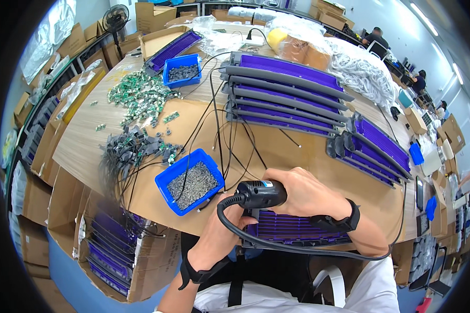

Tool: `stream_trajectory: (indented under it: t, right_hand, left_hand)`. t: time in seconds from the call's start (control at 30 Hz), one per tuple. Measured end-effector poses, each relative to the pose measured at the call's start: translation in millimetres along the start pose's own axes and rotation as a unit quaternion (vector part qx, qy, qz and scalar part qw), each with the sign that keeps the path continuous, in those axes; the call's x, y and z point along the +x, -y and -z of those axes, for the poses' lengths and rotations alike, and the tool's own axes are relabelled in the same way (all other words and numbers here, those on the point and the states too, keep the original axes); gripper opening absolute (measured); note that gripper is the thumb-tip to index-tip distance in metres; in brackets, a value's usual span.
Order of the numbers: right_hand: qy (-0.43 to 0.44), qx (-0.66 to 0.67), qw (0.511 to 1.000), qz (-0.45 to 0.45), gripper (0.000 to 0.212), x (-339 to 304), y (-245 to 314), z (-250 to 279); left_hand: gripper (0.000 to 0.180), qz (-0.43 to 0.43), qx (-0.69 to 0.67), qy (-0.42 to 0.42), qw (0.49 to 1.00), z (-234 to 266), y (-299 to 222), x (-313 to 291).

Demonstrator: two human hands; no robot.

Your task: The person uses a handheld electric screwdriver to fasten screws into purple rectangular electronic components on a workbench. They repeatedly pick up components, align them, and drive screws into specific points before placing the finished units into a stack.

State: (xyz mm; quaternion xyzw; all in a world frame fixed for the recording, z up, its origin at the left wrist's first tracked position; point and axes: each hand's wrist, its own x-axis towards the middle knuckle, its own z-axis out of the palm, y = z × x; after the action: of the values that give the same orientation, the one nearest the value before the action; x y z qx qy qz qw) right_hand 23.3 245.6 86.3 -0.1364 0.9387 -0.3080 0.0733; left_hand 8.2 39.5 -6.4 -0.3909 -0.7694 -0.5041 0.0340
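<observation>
My right hand [305, 192] is closed around a black electric screwdriver [262, 194], whose black cable loops below my wrist and off to the right. Partly behind the tool, my left hand [225, 220] is at the left end of a purple slatted panel [292, 228] with a grey frame. Its thumb shows, bent inward; the other fingers are mostly hidden, and what they pinch cannot be made out. The panel lies at the table's near edge, under both hands. Left of my left hand stands a blue bin [163, 182] of small grey metal screws.
Grey-and-purple panels [282, 94] are stacked at the back, more [376, 148] at the right. Green circuit boards [141, 96], dark cabled parts [133, 148] and a blue bin [173, 81] of grey pieces lie left. Black cables [216, 115] hang across the middle.
</observation>
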Motion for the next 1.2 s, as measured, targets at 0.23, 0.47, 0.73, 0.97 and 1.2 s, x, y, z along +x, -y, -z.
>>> stream_trajectory:
  t: [0.23,0.47,0.73,0.97,1.2]
  right_hand:
    - [0.032,-0.017,0.999,-0.021,0.04,1.8,3.8,-0.8]
    - [0.001,0.022,1.0,-0.014,0.039,0.6,3.4,-5.5]
    - [-0.004,0.021,1.0,-0.016,0.038,9.3,6.3,-14.8]
    - [0.065,0.025,0.997,-0.032,0.045,19.5,10.5,-12.6]
    - [0.081,0.039,0.995,-0.038,0.047,22.6,12.2,-11.6]
  left_hand:
    - [0.04,0.032,-0.012,0.038,0.999,13.9,-7.2,0.5]
    - [0.032,0.054,-0.044,-0.03,0.997,4.7,-3.9,-8.4]
    - [0.041,0.065,-0.018,-0.047,0.997,15.1,-9.4,-8.5]
    - [0.039,0.089,-0.019,0.023,0.996,27.9,-3.6,-7.5]
    - [0.036,0.098,-0.035,0.01,0.995,27.7,-2.3,-9.1]
